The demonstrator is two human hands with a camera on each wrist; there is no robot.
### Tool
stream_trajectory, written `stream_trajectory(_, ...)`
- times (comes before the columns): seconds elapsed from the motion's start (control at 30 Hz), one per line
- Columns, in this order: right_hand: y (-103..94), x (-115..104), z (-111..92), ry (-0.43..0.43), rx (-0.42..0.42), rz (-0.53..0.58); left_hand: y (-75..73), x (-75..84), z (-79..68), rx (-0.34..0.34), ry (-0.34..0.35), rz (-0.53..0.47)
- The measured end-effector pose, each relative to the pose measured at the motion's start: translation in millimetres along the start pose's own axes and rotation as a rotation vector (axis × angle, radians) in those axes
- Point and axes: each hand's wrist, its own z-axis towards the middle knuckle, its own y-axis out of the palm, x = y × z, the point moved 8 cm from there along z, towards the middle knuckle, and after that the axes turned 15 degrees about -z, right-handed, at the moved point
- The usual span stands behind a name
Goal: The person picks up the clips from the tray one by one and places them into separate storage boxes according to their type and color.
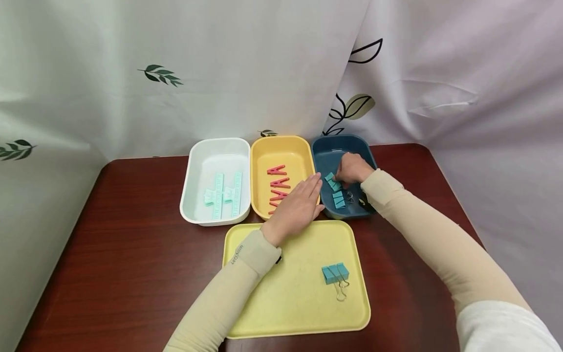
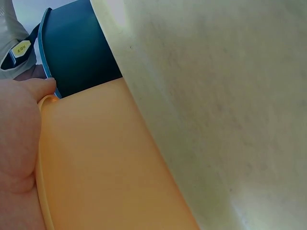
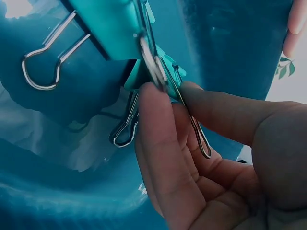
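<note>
Inside the dark blue bin, my right hand pinches a teal binder clip between thumb and fingers. Up close in the right wrist view, the fingertips are at its wire handles, with other teal clips beside it. Another binder clip lies nearer the front of that bin. My left hand lies across the front right of the yellow bin, fingers straight and pointing toward the blue bin. It touches the rim and covers part of the contents. On the yellow tray sits one larger teal binder clip.
A white bin on the left holds mint-green strips and clip-shaped pieces. Several red clothespins are in the yellow bin. The three bins stand side by side behind the tray on a dark wooden table, with a patterned curtain behind.
</note>
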Motion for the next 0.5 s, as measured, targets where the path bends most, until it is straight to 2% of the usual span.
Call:
stream_trajectory(0.33, -6.9, 5.2, -6.0, -0.009, 0.027, -0.029, -0.3, -1.1, 0.9, -0.007, 0.000, -0.007)
stream_trajectory(0.5, -15.7, 4.7, -14.7, -0.024, 0.088, -0.063, 0.9, -2.2, 2.2, -0.018, -0.012, -0.007)
